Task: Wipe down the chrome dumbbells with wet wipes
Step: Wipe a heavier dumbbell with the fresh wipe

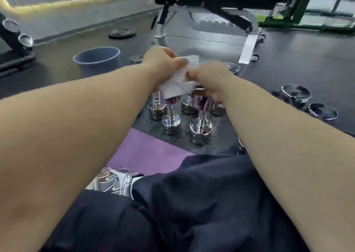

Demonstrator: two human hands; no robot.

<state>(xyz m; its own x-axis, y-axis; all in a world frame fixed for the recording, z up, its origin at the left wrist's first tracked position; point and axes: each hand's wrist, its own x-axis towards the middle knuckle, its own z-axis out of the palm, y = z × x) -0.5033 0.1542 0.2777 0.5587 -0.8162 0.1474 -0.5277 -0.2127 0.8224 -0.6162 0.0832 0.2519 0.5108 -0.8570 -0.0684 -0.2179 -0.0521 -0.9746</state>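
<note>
Both hands, left hand [163, 61] and right hand [209, 76], pinch-holding wet wipe [180, 78], unfolding it above near chrome dumbbells [184, 115]; next: wipe one.

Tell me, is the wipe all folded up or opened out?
Opened out, though crumpled: the wipe stretches between the left hand and right hand, which pinch it.
</note>
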